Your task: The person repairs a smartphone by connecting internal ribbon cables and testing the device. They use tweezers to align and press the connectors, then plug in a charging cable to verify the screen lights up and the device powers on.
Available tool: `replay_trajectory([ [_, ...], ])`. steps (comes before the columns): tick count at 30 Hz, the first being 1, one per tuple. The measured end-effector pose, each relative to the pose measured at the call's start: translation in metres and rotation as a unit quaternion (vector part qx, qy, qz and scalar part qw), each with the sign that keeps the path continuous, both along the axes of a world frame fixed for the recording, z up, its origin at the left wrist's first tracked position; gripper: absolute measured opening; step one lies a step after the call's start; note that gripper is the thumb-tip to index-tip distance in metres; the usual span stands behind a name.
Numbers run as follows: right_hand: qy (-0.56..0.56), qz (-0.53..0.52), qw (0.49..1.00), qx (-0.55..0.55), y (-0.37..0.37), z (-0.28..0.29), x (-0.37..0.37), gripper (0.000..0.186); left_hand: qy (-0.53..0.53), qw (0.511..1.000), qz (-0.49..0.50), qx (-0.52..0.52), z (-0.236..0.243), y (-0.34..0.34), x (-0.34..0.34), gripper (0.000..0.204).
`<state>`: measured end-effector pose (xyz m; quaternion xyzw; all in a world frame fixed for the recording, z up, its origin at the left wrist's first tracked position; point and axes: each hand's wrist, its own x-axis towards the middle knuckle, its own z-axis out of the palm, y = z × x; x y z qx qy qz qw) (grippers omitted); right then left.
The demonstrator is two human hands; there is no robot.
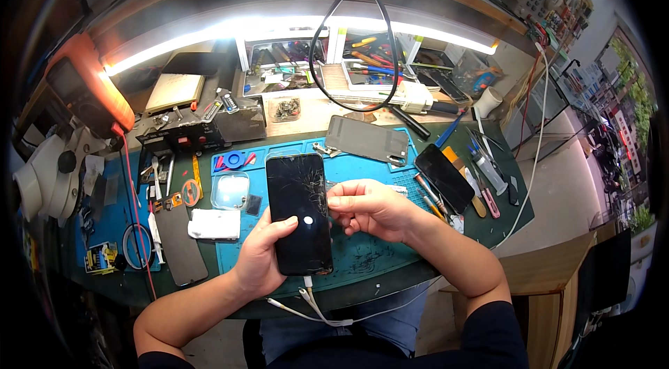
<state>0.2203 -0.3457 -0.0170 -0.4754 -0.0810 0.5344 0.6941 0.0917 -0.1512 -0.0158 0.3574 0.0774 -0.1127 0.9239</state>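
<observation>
A black smartphone (298,243) with a cracked upper right screen is held upright over the blue mat. A small white shape glows on its dark display. My left hand (263,247) is closed round its lower left side, thumb lying on the glass. At the phone's right edge, the thumb and fingers of my right hand (369,209) are bent together in a pinch against it; the fingertips are partly hidden. A white charging cable (308,284) is plugged into the bottom of the phone, with its other plugs (277,305) dangling beside it.
On the blue mat (362,257) lie a grey phone panel (366,137) and a clear plastic box (230,190). A second black phone (444,177) rests at right among screwdrivers and pry tools. An orange multimeter (90,83) stands at left. A black cable loop (395,55) hangs overhead.
</observation>
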Motion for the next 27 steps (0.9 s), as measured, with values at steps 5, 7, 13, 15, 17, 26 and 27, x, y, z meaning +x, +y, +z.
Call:
replay_trajectory([
  [5, -0.003, 0.000, 1.000, -0.002, 0.0005, 0.0007, -0.0001, 0.016, -0.002, 1.000, 0.002, 0.000, -0.0001, -0.0002, -0.0001, 0.043],
  [7, -0.005, 0.000, 1.000, -0.002, 0.0004, 0.0009, -0.0001, 0.016, -0.005, 1.000, -0.002, 0.000, -0.0009, 0.0001, 0.0004, 0.043],
  [13, -0.005, 0.001, 1.000, 0.001, -0.0003, -0.0003, 0.0005, 0.017, -0.001, 1.000, -0.002, -0.007, -0.0020, 0.0000, 0.0005, 0.042],
  [15, -0.006, 0.001, 1.000, 0.001, -0.0005, -0.0004, 0.0006, 0.017, -0.001, 1.000, -0.003, -0.004, -0.0013, 0.0000, 0.0006, 0.042],
  [17, -0.007, 0.001, 1.000, 0.000, -0.0008, -0.0004, 0.0005, 0.017, -0.004, 1.000, -0.004, -0.004, -0.0010, 0.0000, 0.0009, 0.042],
  [26, -0.005, 0.006, 1.000, 0.004, 0.0020, -0.0023, 0.0004, 0.019, -0.003, 1.000, -0.003, 0.003, -0.0005, 0.0033, -0.0006, 0.042],
  [27, -0.002, 0.005, 1.000, 0.003, 0.0031, -0.0024, -0.0004, 0.019, -0.001, 1.000, 0.003, 0.004, -0.0011, 0.0030, -0.0014, 0.042],
])
